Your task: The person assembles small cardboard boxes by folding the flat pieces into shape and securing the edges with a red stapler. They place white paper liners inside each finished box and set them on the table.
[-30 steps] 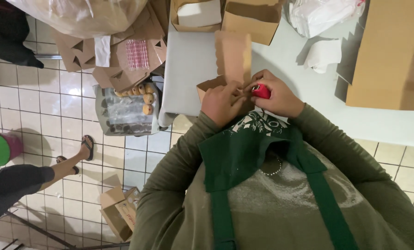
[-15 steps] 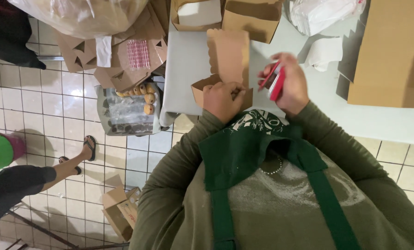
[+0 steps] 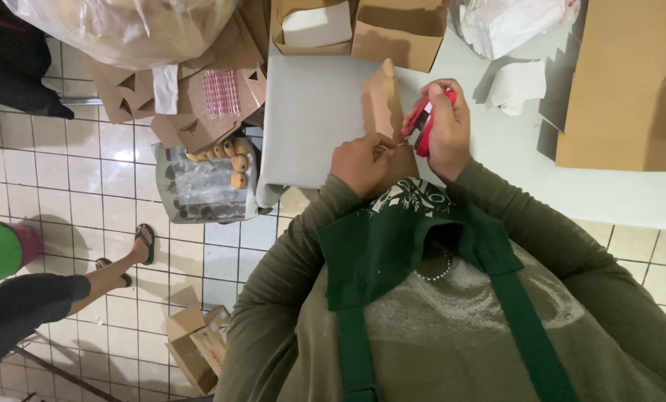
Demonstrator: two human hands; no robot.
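The left hand [image 3: 361,160] pinches the lower edge of a small brown cardboard box [image 3: 383,104] standing on the pale desk [image 3: 311,119]. Just right of it, the right hand [image 3: 446,130] grips a red stapler [image 3: 422,123] touching the box.

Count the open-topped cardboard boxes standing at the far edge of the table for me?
2: one box holding something white, and an empty box right beside it. Others may lie hidden beyond the frame's top.
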